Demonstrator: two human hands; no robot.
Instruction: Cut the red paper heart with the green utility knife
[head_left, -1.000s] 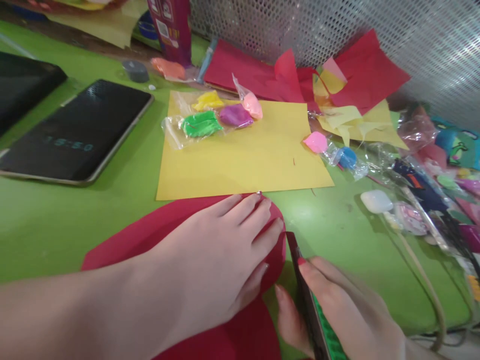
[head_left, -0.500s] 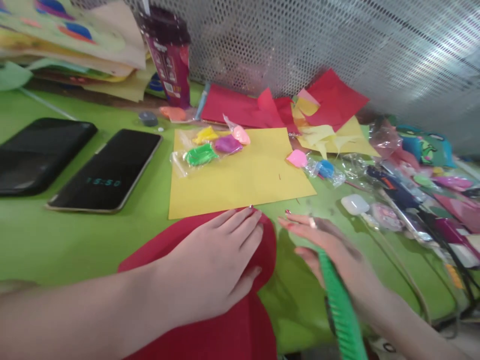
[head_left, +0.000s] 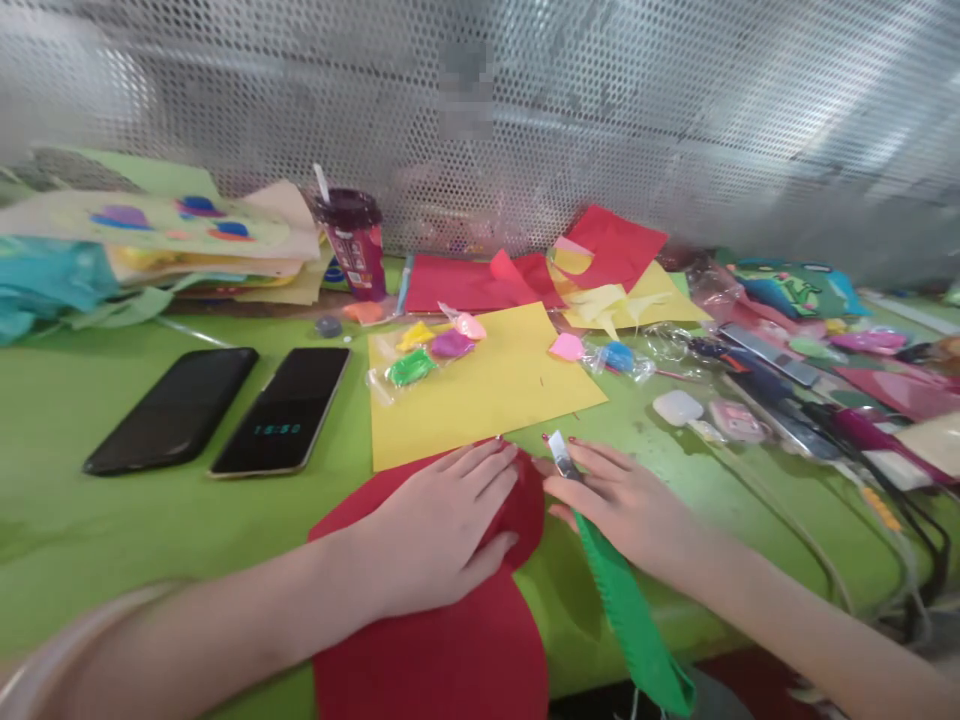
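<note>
My left hand point(head_left: 455, 525) lies flat on a red paper shape point(head_left: 431, 650) with rounded lobes, fingers stretched out together. The red paper meets the lower edge of a yellow sheet point(head_left: 487, 400). Just right of the red edge, my right hand point(head_left: 622, 500) is closed around a long green strip point(head_left: 626, 620) with ribbed edges. A metal piece and a pale tip stick out past the fingers at its upper end, and its lower end hangs toward the table's front edge. I cannot make out its exact kind.
Bagged coloured clay point(head_left: 431, 350) rests on the yellow sheet. Two phones point(head_left: 281, 410) lie at left; a lidded cup point(head_left: 356, 245) stands behind. Red and yellow paper scraps point(head_left: 615, 250) lie at the back. Cables point(head_left: 787, 510) and a white case point(head_left: 677, 407) are at right.
The view has tilted up, showing more of the mesh wall. My right hand has moved against the red paper's edge, its fingers now around the green strip. My left hand stays flat on the paper.
</note>
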